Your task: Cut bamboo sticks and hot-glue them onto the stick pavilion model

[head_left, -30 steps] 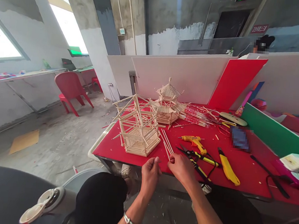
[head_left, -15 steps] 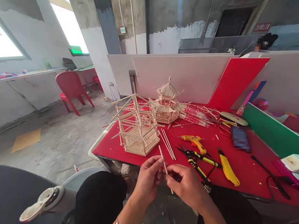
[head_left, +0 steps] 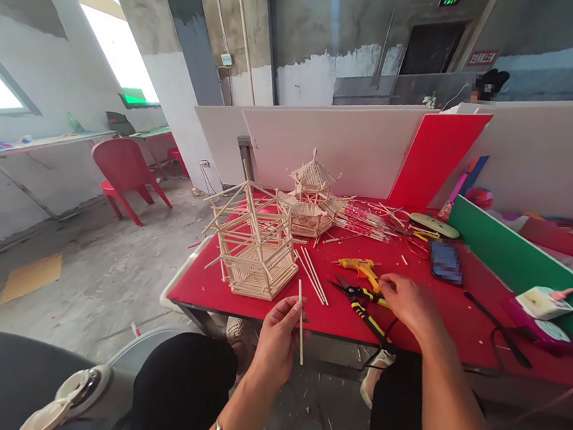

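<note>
My left hand (head_left: 280, 335) is closed on a thin wooden stick (head_left: 300, 343), pinched upright between thumb and fingers at the table's front edge. My right hand (head_left: 406, 302) reaches over the table, its fingers curled at the handle of the yellow glue gun (head_left: 359, 266). Beside it lie pliers (head_left: 360, 295) with yellow and black handles. Left of the glue gun are several loose sticks (head_left: 314, 277). An open stick-built pavilion frame (head_left: 258, 253) stands at the table's left, its upper part bare of roofing. The yellow utility knife is hidden by my right hand and arm.
Behind stands a roofed stick pavilion (head_left: 313, 190), next to packs of sticks (head_left: 366, 221). A phone (head_left: 445, 261), a green panel (head_left: 509, 251) and a power socket block (head_left: 542, 304) lie rightward. A person (head_left: 488, 89) sits beyond the white partition (head_left: 333, 145).
My right hand has left the stick and moved right and forward to the glue gun's handle. My left hand keeps the stick, now more upright. The view has turned slightly right.
</note>
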Motion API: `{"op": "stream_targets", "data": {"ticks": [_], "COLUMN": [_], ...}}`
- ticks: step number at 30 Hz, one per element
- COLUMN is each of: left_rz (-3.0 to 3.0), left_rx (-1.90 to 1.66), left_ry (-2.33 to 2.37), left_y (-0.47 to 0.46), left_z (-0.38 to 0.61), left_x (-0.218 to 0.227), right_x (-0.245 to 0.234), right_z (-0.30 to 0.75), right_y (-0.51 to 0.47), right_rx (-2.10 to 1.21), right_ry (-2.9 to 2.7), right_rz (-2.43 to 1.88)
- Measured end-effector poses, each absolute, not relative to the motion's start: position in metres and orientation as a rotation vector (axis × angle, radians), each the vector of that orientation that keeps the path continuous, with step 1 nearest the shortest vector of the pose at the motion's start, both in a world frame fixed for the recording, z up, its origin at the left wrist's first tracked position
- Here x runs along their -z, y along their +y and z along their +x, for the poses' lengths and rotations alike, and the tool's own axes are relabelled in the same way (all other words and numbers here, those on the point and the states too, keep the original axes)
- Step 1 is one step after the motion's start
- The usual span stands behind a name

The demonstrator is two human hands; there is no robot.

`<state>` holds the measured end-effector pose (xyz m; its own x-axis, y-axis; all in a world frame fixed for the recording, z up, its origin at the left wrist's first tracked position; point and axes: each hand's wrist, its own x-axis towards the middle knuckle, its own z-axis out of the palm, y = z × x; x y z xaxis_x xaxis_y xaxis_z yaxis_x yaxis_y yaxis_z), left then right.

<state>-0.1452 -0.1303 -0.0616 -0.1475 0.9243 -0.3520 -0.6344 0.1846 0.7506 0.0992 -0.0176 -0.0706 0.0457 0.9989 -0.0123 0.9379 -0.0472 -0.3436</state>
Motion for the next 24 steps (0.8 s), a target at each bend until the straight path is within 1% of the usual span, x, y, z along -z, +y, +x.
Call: {"op": "stream_targets", "data": {"ticks": [3, 5, 8, 10, 13, 17, 19, 22, 24], "left_rz": [0.408, 0.424, 0.426, 0.399, 0.313, 0.2, 0.187, 0.17, 0.144], "left_rx": [-1.392, -1.38, -1.41, -1.453, -1.492, -1.499, -1.499, -1.523, -1.539], "left_ry": [1.005, 1.027, 1.076, 1.074, 0.981, 0.929, 0.939, 0.92, 0.879], "left_y": [-0.127, -0.126, -0.128, -0.133, -0.143, -0.154, -0.155, -0.153, -0.15], "left_z": [-0.141, -0.14, -0.142, -0.147, -0.158, -0.166, -0.166, -0.163, -0.161], "left_x": [0.065, 0.066, 0.064, 0.057, 0.041, 0.017, 0.011, 0.01, 0.012], "right_x": [0.089, 0.096, 0.097, 0.096, 0.097, 0.095, 0.082, 0.047, 0.024], "right_z": [0.086, 0.069, 0.048, 0.044, 0.048, 0.05, 0.043, 0.022, 0.006], "right_y": [-0.035, -0.049, -0.063, -0.069, -0.073, -0.073, -0.078, -0.097, -0.117], "right_rx": [-0.484, -0.394, -0.118, -0.011, -0.026, -0.004, -0.083, -0.491, -0.704], "right_ry": [-2.108, -2.223, -2.285, -2.247, -2.237, -2.224, -2.134, -2.02, -2.073], "right_rz": [-1.84, -1.734, -1.865, -2.029, -2.176, -2.071, -1.905, -1.507, -1.201]}}
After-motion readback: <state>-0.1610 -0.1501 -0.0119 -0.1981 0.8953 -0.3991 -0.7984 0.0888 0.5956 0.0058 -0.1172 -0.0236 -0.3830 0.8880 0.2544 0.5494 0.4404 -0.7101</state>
